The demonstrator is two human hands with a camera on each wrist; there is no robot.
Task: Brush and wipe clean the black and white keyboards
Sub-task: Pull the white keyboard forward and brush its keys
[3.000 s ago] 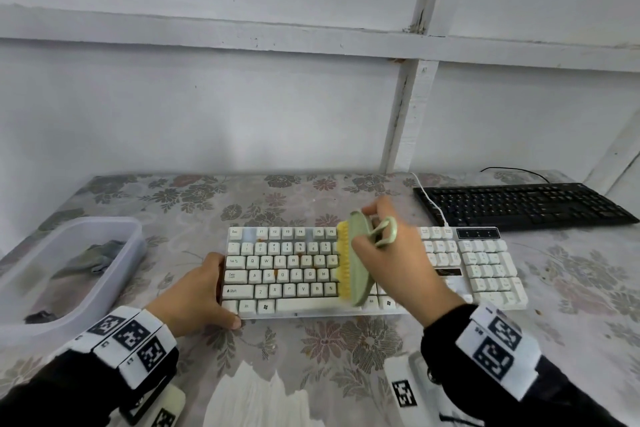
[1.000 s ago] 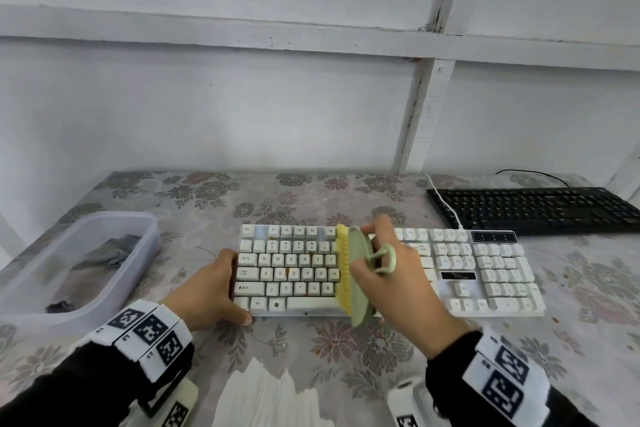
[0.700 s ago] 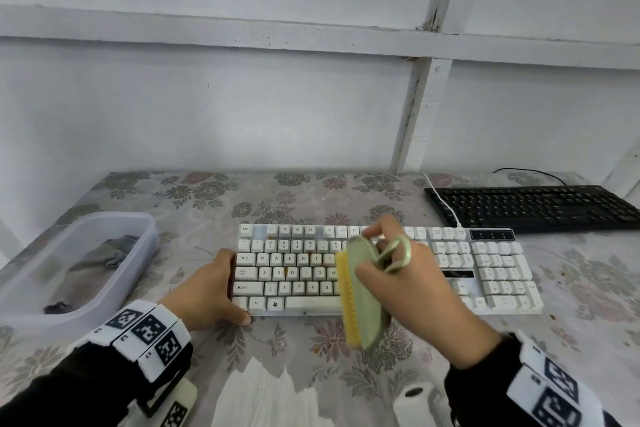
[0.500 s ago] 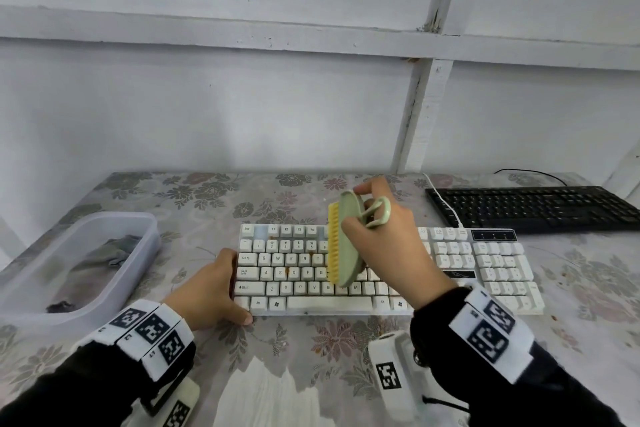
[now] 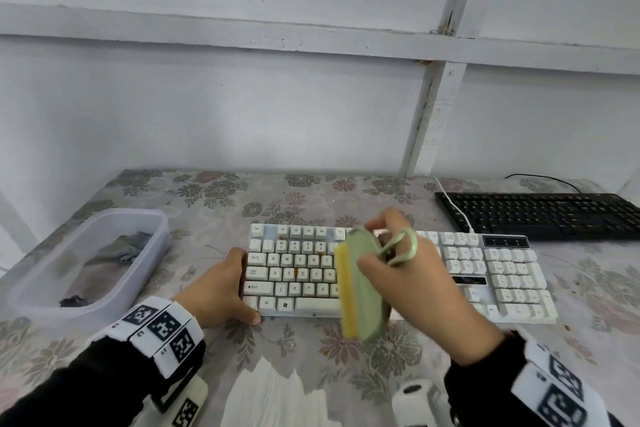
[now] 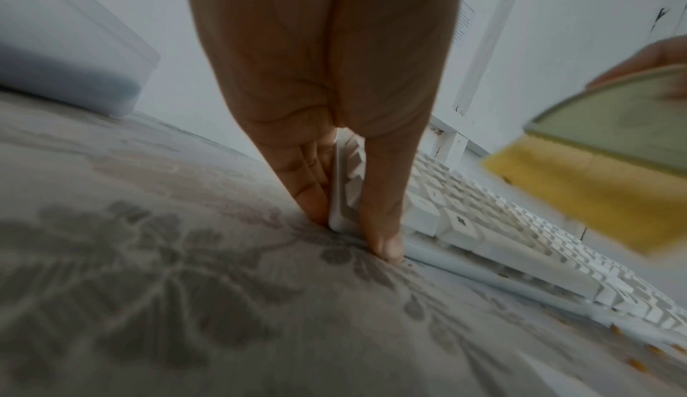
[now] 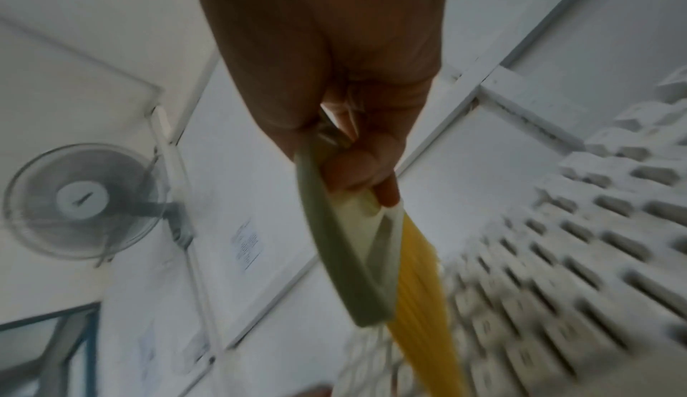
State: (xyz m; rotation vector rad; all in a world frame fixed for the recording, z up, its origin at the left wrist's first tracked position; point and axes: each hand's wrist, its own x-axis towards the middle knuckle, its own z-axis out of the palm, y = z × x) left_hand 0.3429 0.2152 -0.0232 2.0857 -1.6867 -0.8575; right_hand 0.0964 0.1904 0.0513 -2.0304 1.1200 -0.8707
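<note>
A: Where is the white keyboard (image 5: pixel 398 274)?

B: Flat on the flower-patterned bench (image 5: pixel 242 204), in front of the person. The black keyboard (image 5: pixel 540 218) lies behind its right end, near the wall, with a white cable (image 5: pixel 457 211) running across its left corner.

A: And the left hand (image 5: pixel 216 291)?

B: It clamps the white keyboard's left front corner. In the left wrist view the fingers (image 6: pixel 308 180) press flat against the left edge while the thumb (image 6: pixel 383 206) lies along the front edge, tip down on the bench, so the hand is pinching that corner.

A: The right hand (image 5: pixel 426 284)?

B: Its fingers are curled round a pale green brush (image 5: pixel 367 291) with yellow bristles (image 5: pixel 346 291), and one finger looks hooked through the loop handle (image 5: pixel 405 246). The brush stands on edge, bristles facing left, across the middle of the white keyboard, its lower end past the front edge (blur hides whether the bristles touch the keys).

A: Anything else on the bench?

B: A clear plastic tub (image 5: pixel 145 274) at the left holding a grey cloth (image 5: pixel 121 246), and some white paper sheets (image 5: pixel 273 395) at the near edge.
</note>
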